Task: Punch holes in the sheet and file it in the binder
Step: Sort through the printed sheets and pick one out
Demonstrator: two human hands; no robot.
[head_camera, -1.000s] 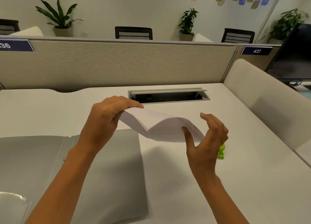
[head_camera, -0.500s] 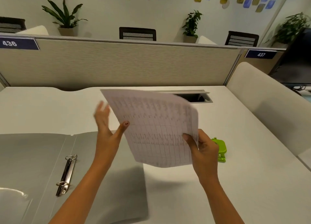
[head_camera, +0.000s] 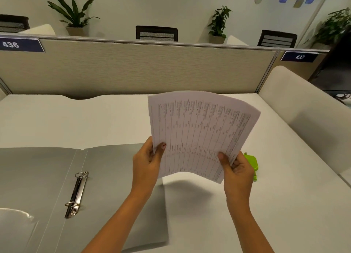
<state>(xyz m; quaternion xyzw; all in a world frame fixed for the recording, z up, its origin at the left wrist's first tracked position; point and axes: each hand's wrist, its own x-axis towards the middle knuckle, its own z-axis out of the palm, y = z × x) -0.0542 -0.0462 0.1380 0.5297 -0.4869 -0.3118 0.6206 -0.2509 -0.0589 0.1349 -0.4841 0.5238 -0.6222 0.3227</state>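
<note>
A printed sheet (head_camera: 201, 131) with a table of lines stands upright in the air above the desk, bowed slightly. My left hand (head_camera: 147, 163) pinches its lower left edge, thumb on the front. My right hand (head_camera: 236, 167) pinches its lower right corner. A grey binder (head_camera: 114, 176) lies open on the desk at the left, its two metal rings (head_camera: 77, 193) closed and bare. A green hole punch (head_camera: 251, 164) sits on the desk just behind my right hand, partly hidden by it.
The white desk (head_camera: 266, 205) ends at a beige partition (head_camera: 133, 68) at the back and a padded divider (head_camera: 307, 116) on the right. A clear plastic sleeve (head_camera: 13, 228) lies on the binder's left cover.
The sheet went from lying bent between my hands to upright facing me. My left hand, open half a second ago, now pinches the left edge. The sheet shifted to the right.
</note>
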